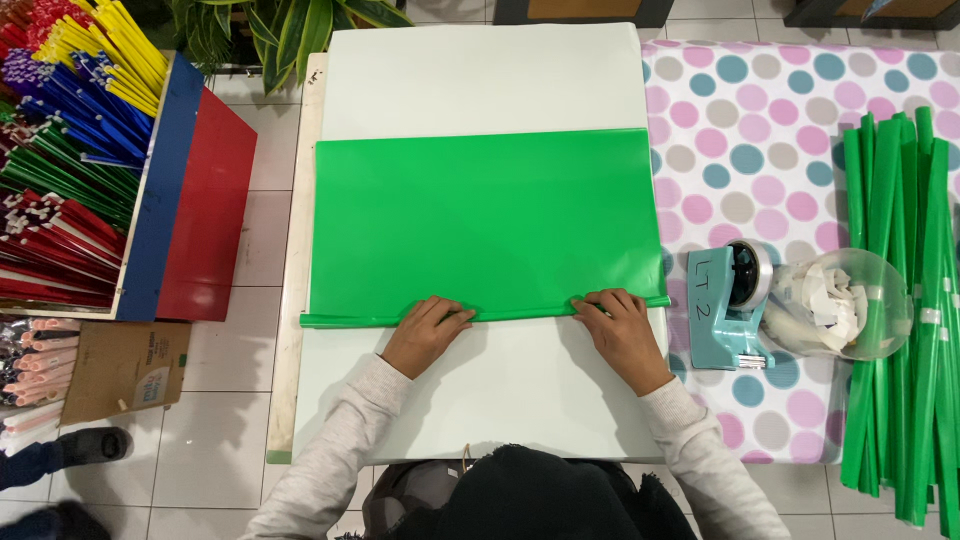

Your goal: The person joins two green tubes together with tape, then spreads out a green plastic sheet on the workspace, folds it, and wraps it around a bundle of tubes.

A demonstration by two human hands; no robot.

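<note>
Both hands flat-ish on the near edge of the green sheet w/ fingers curled over its rolled edge: left hand, right hand. Sheet's on the white board. Rt side: clear bowl of paper scraps, teal tape dispenser. Left box holds colored rolled sticks.

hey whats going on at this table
A person in a light grey sweater leans over a white board with a green sheet spread flat on it. Both hands press on the sheet's near edge, which is rolled into a thin tube: the left hand near the middle, the right hand near the right end. On the polka-dot cloth to the right stand a teal tape dispenser, a clear bowl of paper scraps and a pile of finished green rolls. Coloured rolls fill a box on the left.
</note>
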